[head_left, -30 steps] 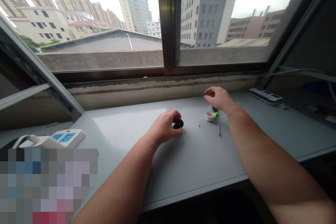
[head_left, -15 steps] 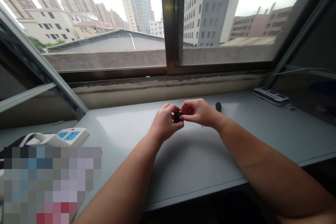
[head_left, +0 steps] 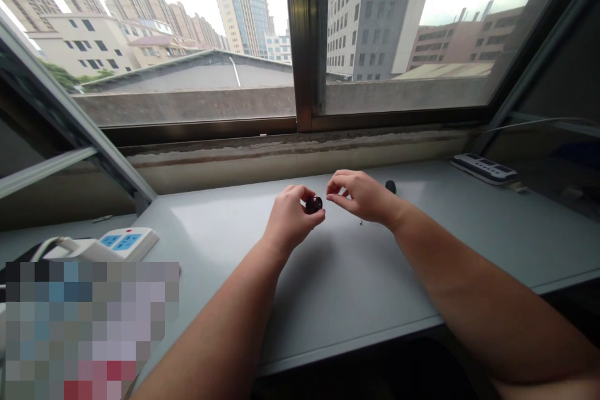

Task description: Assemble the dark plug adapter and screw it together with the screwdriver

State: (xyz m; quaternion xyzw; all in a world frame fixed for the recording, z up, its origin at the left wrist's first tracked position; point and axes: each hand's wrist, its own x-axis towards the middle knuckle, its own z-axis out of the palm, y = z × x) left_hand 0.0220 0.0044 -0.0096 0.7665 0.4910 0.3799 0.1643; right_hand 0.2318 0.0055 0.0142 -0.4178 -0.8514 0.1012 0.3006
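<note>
A small black cylindrical part [head_left: 314, 205] is gripped between the thumb and fingers of my left hand [head_left: 289, 215], above the desk. Its round end faces right; what it belongs to is too small to make out. My right hand [head_left: 359, 195] stands just right of it, apart from it, with thumb and fingertips drawn together in a pinch. Anything between those tips is too small to see. Below the right hand, a tiny shiny metal piece [head_left: 360, 222] lies on the desk. Behind the right wrist shows a black handle with a green edge [head_left: 390, 187], the rest hidden.
The grey desk [head_left: 356, 287] runs up to the window wall. At left is a white power strip with blue sockets [head_left: 126, 240] and plugged-in cables, beside a blurred-out patch. Another power strip [head_left: 485, 169] lies at the far right. Metal frame posts [head_left: 117, 162] flank the desk.
My right hand has let go of the black part and drawn back slightly up and to the right. The left hand still holds the part, whose round end now shows.
</note>
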